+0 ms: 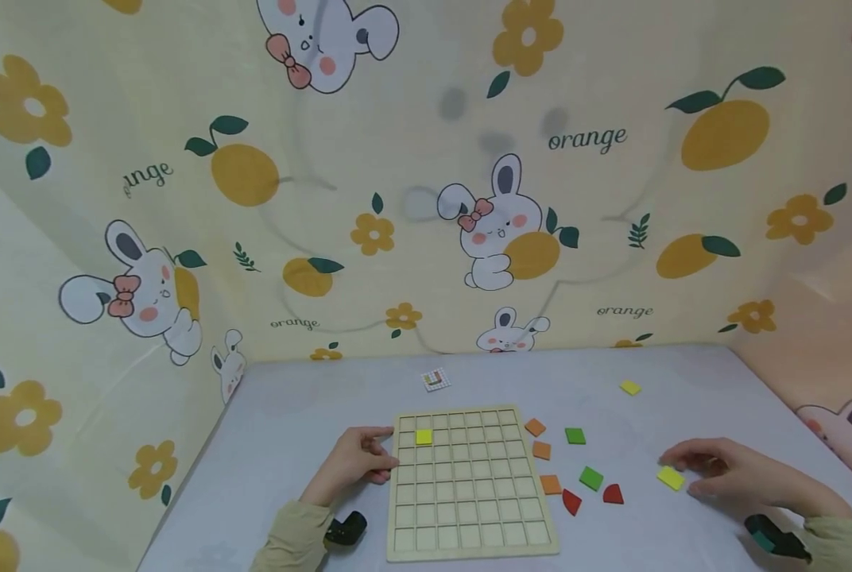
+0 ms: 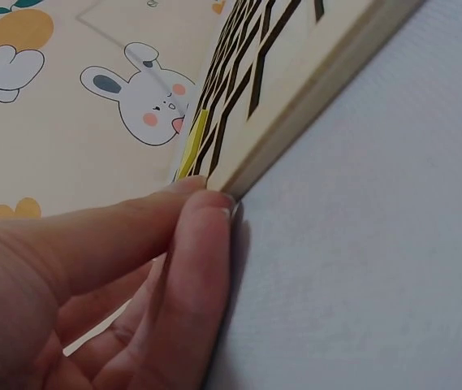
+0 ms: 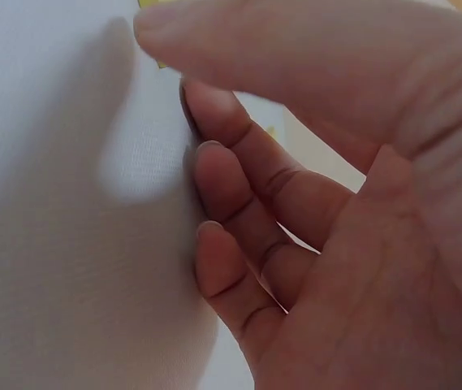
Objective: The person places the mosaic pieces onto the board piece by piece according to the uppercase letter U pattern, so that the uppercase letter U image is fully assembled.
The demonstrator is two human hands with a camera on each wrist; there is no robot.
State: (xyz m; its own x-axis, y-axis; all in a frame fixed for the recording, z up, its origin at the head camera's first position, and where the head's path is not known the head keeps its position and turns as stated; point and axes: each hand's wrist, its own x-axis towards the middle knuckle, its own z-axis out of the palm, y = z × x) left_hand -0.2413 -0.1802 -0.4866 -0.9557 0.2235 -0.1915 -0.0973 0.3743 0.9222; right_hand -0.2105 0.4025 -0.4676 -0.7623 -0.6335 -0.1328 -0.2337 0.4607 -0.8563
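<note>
The left hand (image 1: pixel 358 457) holds the left edge of a pale wooden grid board (image 1: pixel 472 552); in the left wrist view the thumb and a finger of that hand (image 2: pixel 133 268) pinch the rim of the board (image 2: pixel 295 101). One yellow tile (image 1: pixel 424 437) lies in a cell near the board's upper left. Over on the right, the right hand (image 1: pixel 744 473) hovers low with relaxed fingers around another yellow tile (image 1: pixel 671 477) lying on the table. The right wrist view shows this hand (image 3: pixel 320 203) with bent, spread fingers, the tile mostly hidden behind the thumb.
Orange tiles (image 1: pixel 542 450), green tiles (image 1: pixel 591 477) and red quarter-round pieces (image 1: pixel 613 494) lie right of the board. A third yellow tile (image 1: pixel 630 388) is farther back. Behind the board lies a small patterned card (image 1: pixel 435 380). Printed cloth (image 1: pixel 412 159) surrounds the table.
</note>
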